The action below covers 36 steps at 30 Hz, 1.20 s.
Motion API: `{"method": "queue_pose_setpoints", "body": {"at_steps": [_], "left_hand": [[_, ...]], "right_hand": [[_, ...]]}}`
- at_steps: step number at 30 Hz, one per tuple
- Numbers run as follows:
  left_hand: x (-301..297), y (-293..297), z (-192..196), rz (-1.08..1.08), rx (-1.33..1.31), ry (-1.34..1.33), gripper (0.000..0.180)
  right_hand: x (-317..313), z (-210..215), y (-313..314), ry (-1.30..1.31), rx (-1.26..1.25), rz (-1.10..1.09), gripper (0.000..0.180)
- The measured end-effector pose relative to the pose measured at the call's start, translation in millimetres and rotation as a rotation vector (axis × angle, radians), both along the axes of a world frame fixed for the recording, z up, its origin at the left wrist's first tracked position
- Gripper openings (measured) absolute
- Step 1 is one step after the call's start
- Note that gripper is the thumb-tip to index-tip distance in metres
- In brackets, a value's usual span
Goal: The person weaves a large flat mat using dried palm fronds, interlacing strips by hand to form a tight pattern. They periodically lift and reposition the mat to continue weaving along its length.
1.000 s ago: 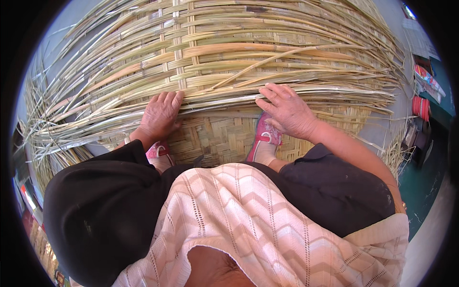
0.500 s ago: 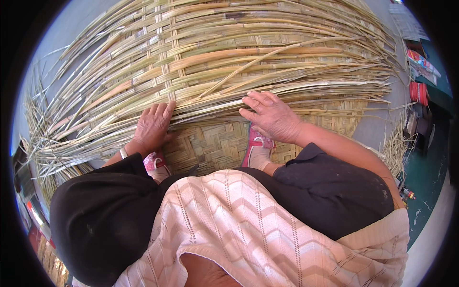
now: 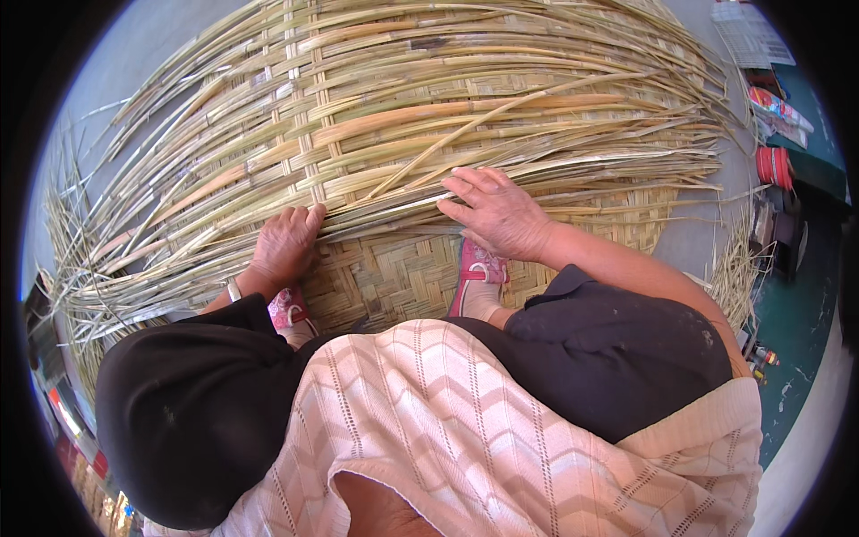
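Long split cane strips [image 3: 537, 100], pale green to tan, lie side by side across a woven mat [image 3: 376, 276]. A few crosswise strips [image 3: 322, 107] pass over and under them left of the middle. My left hand [image 3: 288, 243], a white bangle at its wrist, is closed over the near edge of the strips, its thumb side hidden. Along the same edge to the right, my right hand [image 3: 501, 213] lies with fingers stretched over the nearest bundle. Its index finger stands apart from the others, and nothing is wrapped in the palm.
My feet in pink shoes [image 3: 481, 268] rest on the mat between my hands. Loose strip ends fan out over the grey floor [image 3: 170, 67] at left. A red roll [image 3: 774, 167], packets [image 3: 780, 116] and a white wire rack [image 3: 747, 34] sit at the right edge.
My left hand's fingers have curled tighter over the strips and sit slightly lower. My right hand has shifted slightly left along the edge. The whole view has moved a little.
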<state>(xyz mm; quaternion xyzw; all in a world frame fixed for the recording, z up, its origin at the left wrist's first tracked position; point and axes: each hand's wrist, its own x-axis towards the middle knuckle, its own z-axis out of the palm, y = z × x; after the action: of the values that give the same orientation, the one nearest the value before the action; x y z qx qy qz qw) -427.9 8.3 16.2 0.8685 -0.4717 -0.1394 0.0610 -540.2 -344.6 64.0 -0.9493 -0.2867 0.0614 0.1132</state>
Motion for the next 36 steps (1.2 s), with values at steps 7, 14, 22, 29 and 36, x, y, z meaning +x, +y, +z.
{"method": "queue_pose_setpoints", "body": {"at_steps": [7,14,22,29,36], "left_hand": [[13,-2,19,0.014,-0.057,0.049,0.036],[54,-4,49,0.037,-0.107,0.071,0.039],[60,-11,21,0.145,-0.042,0.191,0.044],[39,-14,5,0.178,-0.043,0.089,0.046],[18,-13,1,0.141,-0.06,-0.083,0.042]], "right_hand": [[28,17,-9,-0.098,-0.042,-0.055,0.061],[93,20,-32,-0.13,-0.013,-0.259,0.056],[85,-2,-13,0.037,0.004,-0.172,0.051],[90,-12,-8,0.107,-0.021,-0.12,0.051],[106,-8,-5,0.175,-0.11,-0.109,0.05]]}}
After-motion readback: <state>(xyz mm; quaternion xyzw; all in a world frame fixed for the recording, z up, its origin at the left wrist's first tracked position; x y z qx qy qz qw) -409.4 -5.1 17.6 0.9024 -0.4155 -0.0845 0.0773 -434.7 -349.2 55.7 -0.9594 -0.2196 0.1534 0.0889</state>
